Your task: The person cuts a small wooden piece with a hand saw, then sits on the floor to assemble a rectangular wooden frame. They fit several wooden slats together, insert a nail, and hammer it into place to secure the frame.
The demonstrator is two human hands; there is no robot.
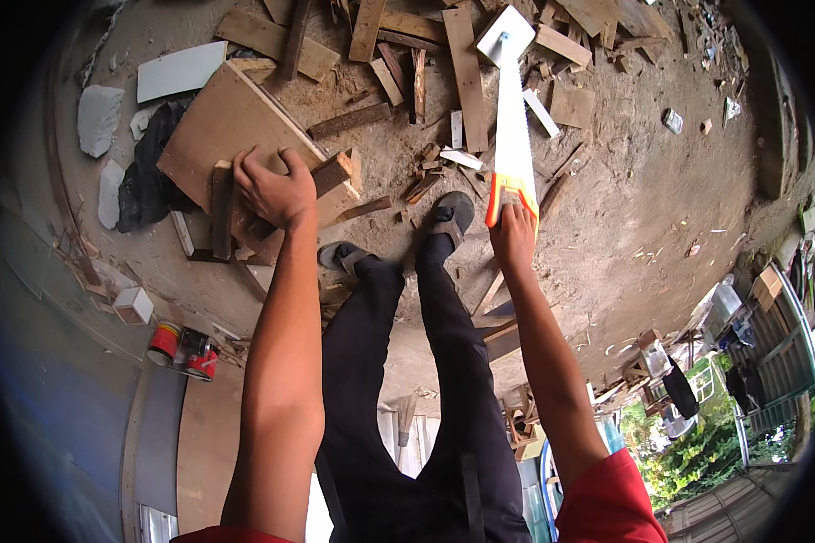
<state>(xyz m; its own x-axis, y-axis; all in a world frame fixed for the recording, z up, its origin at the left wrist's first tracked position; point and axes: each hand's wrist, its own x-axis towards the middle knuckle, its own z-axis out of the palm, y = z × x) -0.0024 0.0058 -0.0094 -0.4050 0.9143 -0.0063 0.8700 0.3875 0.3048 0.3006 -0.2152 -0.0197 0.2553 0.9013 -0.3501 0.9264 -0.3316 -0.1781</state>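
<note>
My left hand (279,190), its fingers curled and set apart, presses down over a dark wooden strip (333,172) lying across a plywood panel (217,118). The palm hides part of the strip. Beside the fingers, a shorter dark wood piece (222,204) lies on the same panel. On the other side, my right hand (514,233) is closed round the orange handle (512,185) of a handsaw. The saw's bright toothed blade (514,127) points away from me, apart from the strip. Its far end overlaps a white square piece (507,34).
Scrap boards (466,81) and broken wood litter the dirt floor (643,199) ahead. White slabs (100,118) and a black plastic bag (149,167) lie at the left. Red-and-black cans (165,342) stand lower left. My shoes (453,213) are close to loose scraps.
</note>
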